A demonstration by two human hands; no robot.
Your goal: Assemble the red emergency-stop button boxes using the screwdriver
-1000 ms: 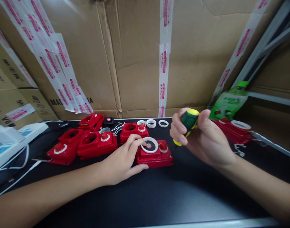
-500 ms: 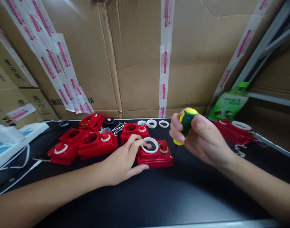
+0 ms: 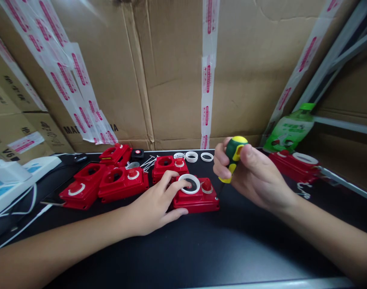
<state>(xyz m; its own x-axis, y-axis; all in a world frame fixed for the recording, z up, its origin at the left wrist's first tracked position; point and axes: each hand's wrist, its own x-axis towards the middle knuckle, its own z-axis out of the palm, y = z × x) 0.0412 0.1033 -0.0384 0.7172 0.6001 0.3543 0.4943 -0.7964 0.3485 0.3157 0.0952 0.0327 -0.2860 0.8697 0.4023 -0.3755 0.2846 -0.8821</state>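
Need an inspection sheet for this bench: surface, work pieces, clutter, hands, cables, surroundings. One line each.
Surface: black tabletop; no spill seen on it.
Work pieces: red box with a white ring on top; screwdriver, tip at or near the box's corner.
Clutter: five more red boxes; three loose white rings at the back.
Hands: left hand holds the red box, a finger inside its ring; right hand grips the screwdriver.
Cables: white cable at left, near a power strip.
Surroundings: cardboard behind; green bottle at right.
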